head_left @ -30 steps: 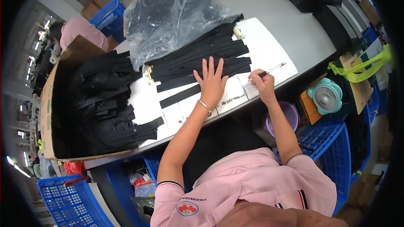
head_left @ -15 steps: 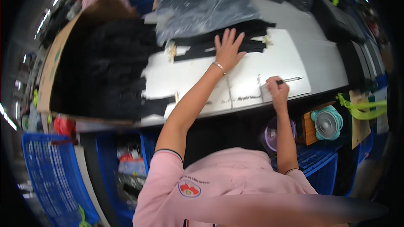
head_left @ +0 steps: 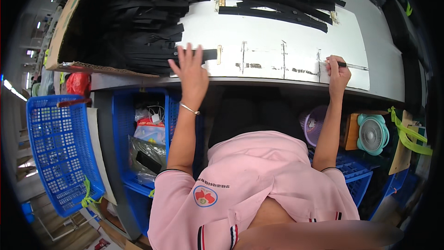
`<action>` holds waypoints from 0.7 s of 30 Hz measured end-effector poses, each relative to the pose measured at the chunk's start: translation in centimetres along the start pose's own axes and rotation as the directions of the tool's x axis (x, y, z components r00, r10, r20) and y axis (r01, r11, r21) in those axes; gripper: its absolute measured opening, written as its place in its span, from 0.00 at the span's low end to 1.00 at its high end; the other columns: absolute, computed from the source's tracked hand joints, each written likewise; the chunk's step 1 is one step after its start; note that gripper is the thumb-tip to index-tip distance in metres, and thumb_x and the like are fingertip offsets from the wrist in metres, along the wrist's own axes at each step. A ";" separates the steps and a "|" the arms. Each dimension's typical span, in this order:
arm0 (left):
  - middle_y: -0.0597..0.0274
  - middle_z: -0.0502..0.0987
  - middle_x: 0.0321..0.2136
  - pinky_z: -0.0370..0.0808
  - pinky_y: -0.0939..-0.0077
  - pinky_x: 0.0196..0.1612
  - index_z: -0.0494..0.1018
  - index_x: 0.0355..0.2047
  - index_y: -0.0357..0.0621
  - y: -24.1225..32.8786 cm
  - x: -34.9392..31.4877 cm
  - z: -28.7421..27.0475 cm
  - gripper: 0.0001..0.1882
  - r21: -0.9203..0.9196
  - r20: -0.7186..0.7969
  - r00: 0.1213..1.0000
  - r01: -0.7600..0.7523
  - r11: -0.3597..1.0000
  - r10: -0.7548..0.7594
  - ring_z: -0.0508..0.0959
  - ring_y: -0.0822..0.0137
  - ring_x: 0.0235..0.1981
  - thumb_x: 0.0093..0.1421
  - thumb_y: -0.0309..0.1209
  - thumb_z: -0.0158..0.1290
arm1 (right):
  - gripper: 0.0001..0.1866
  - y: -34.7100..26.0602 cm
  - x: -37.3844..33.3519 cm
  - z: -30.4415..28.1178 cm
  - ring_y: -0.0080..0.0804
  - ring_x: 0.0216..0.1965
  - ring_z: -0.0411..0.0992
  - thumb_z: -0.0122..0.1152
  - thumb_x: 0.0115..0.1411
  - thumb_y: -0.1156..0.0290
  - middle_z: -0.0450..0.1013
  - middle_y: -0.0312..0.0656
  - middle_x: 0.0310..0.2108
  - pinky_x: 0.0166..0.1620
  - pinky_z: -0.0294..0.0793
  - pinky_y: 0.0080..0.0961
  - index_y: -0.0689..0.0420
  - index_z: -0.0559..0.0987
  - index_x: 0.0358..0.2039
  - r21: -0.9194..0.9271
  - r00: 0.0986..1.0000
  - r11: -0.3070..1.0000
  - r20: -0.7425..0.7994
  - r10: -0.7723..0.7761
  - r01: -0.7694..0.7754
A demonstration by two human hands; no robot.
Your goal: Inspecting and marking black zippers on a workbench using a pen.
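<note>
head | right of 2 hands partly hides pen | carton cut off

Strips on board beside box

The view comes from the person's head, through the left fisheye of a pair, looking steeply down and forward over the near edge of the desk. It is close: the pink shirt fills the bottom middle, while the left hand and right hand show clearly by that edge, which crosses above mid-picture, slightly bowed. The desk's near right corner lies toward the dark rim; the top cuts its far side
</note>
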State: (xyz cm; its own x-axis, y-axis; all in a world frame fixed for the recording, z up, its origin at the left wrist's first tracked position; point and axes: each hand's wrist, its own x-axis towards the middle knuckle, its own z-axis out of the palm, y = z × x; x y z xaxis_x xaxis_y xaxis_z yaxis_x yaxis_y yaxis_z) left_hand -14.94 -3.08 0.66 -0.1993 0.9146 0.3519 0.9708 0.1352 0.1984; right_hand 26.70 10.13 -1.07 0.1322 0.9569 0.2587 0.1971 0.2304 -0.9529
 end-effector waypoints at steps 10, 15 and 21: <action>0.59 0.82 0.50 0.41 0.39 0.75 0.80 0.45 0.45 -2.2 4.0 2.8 0.11 -0.235 -0.168 0.983 0.034 0.971 -0.075 0.75 0.54 0.62 0.63 0.23 0.54 | 0.09 -0.3 0.1 0.4 0.13 0.25 0.65 0.62 0.69 0.70 0.74 0.31 0.24 0.29 0.62 0.14 0.62 0.84 0.36 0.060 1.000 0.998 -0.003 0.017 -0.017; 0.63 0.82 0.47 0.41 0.38 0.74 0.84 0.38 0.48 2.0 5.4 1.9 0.06 -0.185 -0.360 0.933 -0.054 0.981 -0.016 0.73 0.54 0.63 0.61 0.28 0.60 | 0.09 0.2 0.0 0.1 0.13 0.25 0.65 0.62 0.70 0.68 0.75 0.30 0.25 0.29 0.62 0.13 0.61 0.84 0.39 0.011 1.000 1.000 -0.024 -0.007 0.007; 0.54 0.80 0.54 0.54 0.46 0.72 0.82 0.48 0.42 12.3 3.6 5.0 0.14 -0.384 -0.125 0.965 -0.260 0.886 0.229 0.73 0.52 0.64 0.64 0.32 0.60 | 0.13 -3.3 -1.5 2.3 0.16 0.28 0.70 0.59 0.71 0.69 0.80 0.34 0.31 0.32 0.69 0.17 0.57 0.82 0.53 -0.131 0.996 0.989 -0.037 -0.076 0.071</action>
State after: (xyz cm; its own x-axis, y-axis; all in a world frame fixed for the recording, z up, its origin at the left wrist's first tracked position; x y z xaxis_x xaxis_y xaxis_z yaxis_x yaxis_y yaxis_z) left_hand -3.02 3.77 -0.22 0.0128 0.8662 0.4996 0.8603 -0.2642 0.4360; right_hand 23.63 8.29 1.34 0.1523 0.9294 0.3361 0.3313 0.2724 -0.9034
